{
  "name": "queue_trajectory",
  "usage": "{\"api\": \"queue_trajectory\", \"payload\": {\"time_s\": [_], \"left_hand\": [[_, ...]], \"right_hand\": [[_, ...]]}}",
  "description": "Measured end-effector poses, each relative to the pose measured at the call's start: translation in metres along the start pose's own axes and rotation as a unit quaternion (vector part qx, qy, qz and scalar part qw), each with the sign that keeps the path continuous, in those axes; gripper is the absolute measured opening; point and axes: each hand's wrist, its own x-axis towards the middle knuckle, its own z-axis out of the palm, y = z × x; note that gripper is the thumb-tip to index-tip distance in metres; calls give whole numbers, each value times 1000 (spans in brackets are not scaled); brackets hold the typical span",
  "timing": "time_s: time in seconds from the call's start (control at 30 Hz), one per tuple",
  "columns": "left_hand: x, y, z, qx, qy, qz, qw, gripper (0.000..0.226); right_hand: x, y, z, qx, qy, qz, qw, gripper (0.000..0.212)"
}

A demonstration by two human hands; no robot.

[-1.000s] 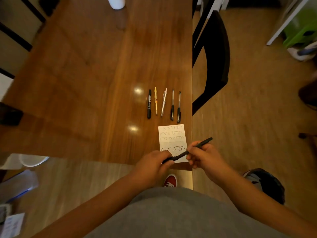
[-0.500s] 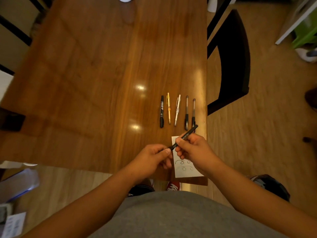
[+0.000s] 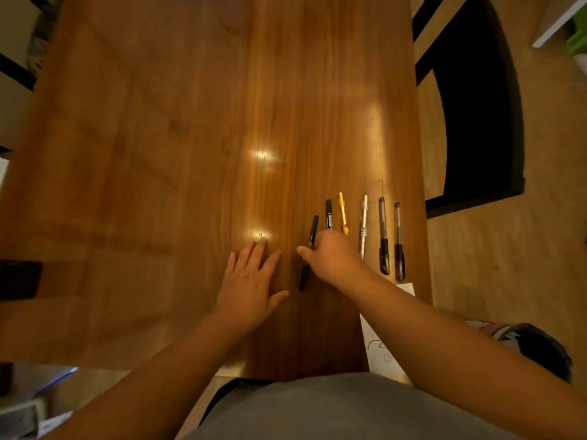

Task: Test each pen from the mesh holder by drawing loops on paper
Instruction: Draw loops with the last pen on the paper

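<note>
On the wooden table (image 3: 190, 154) my right hand (image 3: 330, 257) holds a thin black pen (image 3: 308, 252) at the left end of a row of pens, its lower end low over the wood. Beside it lie a black marker (image 3: 328, 214), a yellow pen (image 3: 343, 212), a white pen (image 3: 363, 223) and two dark gel pens (image 3: 383, 236) (image 3: 398, 241). My left hand (image 3: 251, 290) rests flat on the table with fingers spread. The white paper (image 3: 376, 344) with drawn loops shows partly under my right forearm. No mesh holder is in view.
A black chair (image 3: 476, 106) stands past the table's right edge. The table's near edge runs just in front of my grey shirt. A dark object (image 3: 19, 279) sits at the table's left edge, and a dark bag (image 3: 536, 347) lies on the floor at right.
Both hands held the black pen over the paper; now my left hand has let go and lies flat on the table. My right hand has carried the pen forward to the row's left end.
</note>
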Motion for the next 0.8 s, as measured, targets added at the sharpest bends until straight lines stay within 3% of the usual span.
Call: {"api": "queue_trajectory", "payload": {"time_s": [0.2, 0.57, 0.67, 0.8], "left_hand": [[7, -7, 4, 7, 26, 17, 999, 78], [8, -7, -2, 9, 36, 22, 999, 73], [14, 4, -16, 6, 32, 5, 999, 60], [33, 41, -45, -26, 65, 39, 997, 27]], "right_hand": [[24, -21, 1, -113, 72, 1, 991, 32], [31, -23, 4, -133, 100, -6, 986, 35], [25, -8, -8, -93, 125, -17, 988, 34], [5, 35, -37, -48, 185, 27, 981, 29]]}}
